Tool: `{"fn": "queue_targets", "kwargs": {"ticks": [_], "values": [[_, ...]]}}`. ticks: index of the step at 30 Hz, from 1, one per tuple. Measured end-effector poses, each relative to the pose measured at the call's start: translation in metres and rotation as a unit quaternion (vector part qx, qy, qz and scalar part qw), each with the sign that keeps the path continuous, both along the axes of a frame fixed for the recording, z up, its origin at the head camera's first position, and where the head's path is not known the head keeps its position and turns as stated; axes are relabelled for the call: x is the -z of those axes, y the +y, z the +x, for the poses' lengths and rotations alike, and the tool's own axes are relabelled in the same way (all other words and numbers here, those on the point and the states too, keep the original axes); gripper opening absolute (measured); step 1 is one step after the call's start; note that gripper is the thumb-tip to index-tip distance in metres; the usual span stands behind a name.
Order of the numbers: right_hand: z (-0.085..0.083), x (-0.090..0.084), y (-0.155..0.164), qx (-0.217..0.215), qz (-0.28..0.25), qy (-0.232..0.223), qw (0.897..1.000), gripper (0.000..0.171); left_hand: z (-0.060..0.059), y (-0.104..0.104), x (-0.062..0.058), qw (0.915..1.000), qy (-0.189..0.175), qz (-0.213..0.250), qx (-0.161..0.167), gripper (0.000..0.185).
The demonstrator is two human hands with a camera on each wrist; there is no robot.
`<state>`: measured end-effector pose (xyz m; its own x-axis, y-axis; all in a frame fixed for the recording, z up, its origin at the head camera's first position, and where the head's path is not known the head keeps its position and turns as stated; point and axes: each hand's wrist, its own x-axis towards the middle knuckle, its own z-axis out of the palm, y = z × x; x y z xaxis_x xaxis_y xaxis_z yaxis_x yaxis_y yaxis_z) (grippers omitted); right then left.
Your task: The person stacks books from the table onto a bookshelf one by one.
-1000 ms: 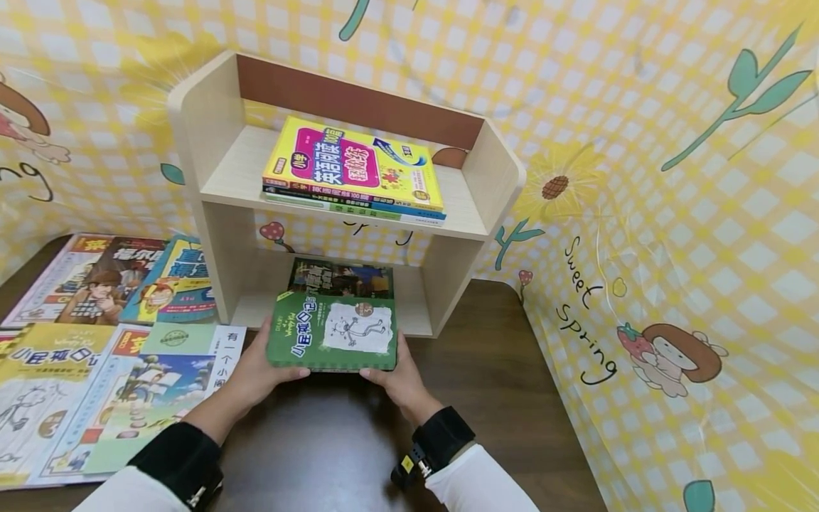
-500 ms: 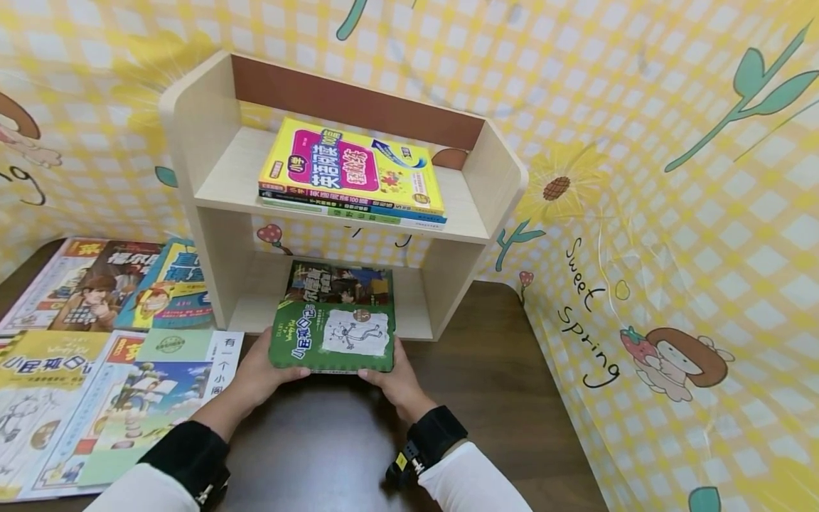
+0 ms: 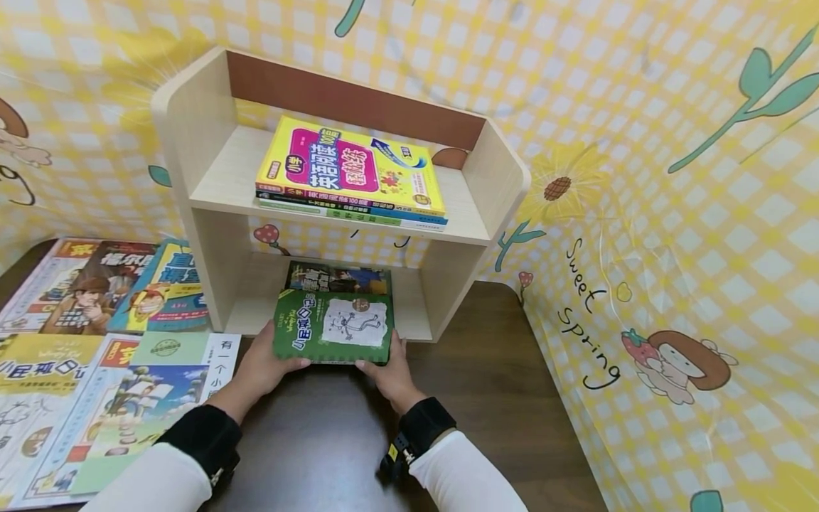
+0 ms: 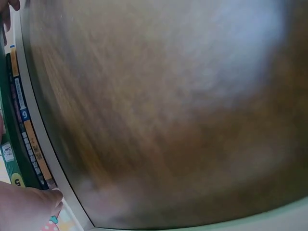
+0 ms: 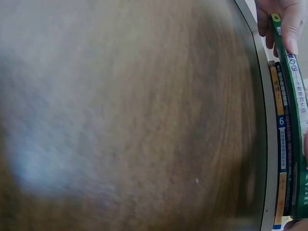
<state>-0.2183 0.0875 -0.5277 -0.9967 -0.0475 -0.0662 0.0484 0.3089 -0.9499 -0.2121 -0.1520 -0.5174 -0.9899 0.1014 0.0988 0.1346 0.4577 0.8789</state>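
Green book [image 3: 333, 328]: lying flat, cover up, at the mouth of the shelf unit's lower bay, overlapping a dark book [image 3: 338, 278] already lying inside; both hands are holding it.
Left grip: left hand [image 3: 264, 368] is gripping the green book's near left corner, thumb lying on the cover edge, the other fingers hidden beneath.
Right grip: right hand [image 3: 387, 370] is gripping the near right corner, fingers curling round the edge.
Wrist views: both are showing mostly blurred dark wood; the right wrist view is catching the green spine [image 5: 294, 103] with a second spine just beside it, fingertips [image 5: 291, 30] pinching its end.
Shelf unit [image 3: 192, 135]: pale wood, standing on the bench [image 3: 486, 384] against the wall; its side panels are flanking the bay on both sides.
Upper shelf: a yellow book [image 3: 348, 167] is lying atop a small stack.
Left of the unit: several picture books [image 3: 109, 341] are lying spread flat on the bench, just beside the left hand.
Backdrop [image 3: 672, 213]: yellow checked sheet, printed with flowers.
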Motion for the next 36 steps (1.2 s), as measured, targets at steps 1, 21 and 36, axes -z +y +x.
{"fn": "queue_targets", "kwargs": {"ticks": [1,21,36], "values": [[-0.002,0.000,0.000,0.002,0.005,-0.002,1.000,0.094,-0.002,0.000,0.000,1.0000,0.000,-0.005,-0.001,0.096],[-0.032,-0.006,-0.002,-0.002,0.052,-0.032,0.998,0.093,-0.035,0.001,-0.012,0.9995,-0.008,-0.018,0.024,0.091],[-0.044,-0.010,-0.005,0.005,0.132,-0.029,0.991,0.090,-0.053,0.001,-0.014,0.9990,-0.016,-0.030,0.028,0.094]]}}
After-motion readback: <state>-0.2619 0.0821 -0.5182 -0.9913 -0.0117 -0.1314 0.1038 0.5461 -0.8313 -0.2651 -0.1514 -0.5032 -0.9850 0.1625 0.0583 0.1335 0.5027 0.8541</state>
